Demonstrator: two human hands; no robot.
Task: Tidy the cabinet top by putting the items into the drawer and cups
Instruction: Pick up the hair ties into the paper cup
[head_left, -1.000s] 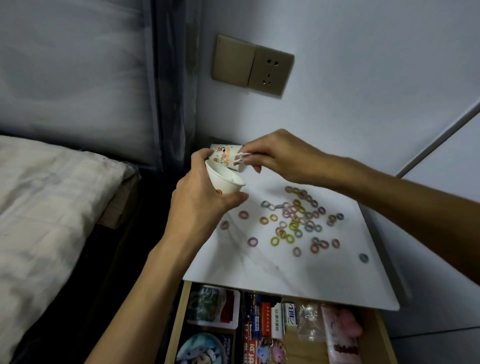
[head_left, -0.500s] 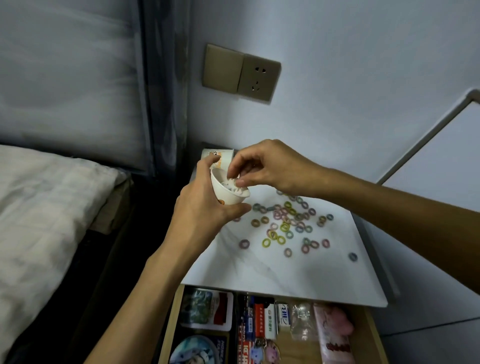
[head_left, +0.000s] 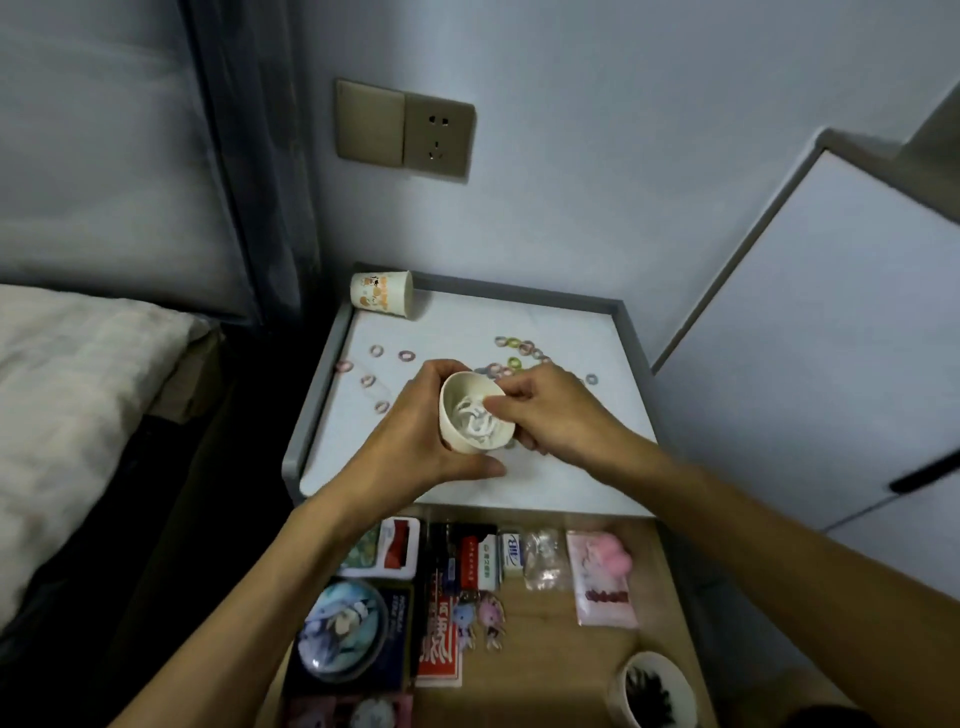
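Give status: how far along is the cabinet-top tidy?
Done: the drawer holds packets and a cup of dark bits; white pieces lie in the held cup.
In hand: the left hand grips that cup, with the fingers of the right hand at its rim.
Left: many coloured rings scattered on the cabinet top, plus a printed cup on its side at the back left corner.

I see a plain cup at frame centre, gripped in the left hand above the tabletop, tilted with its mouth toward me and a tangle of white loops inside. A printed cup lies on its side at the tabletop's upper-left corner. Small coloured rings lie scattered across the far half. Below, the drawer stands open; a third cup holding dark bits stands at its lower right
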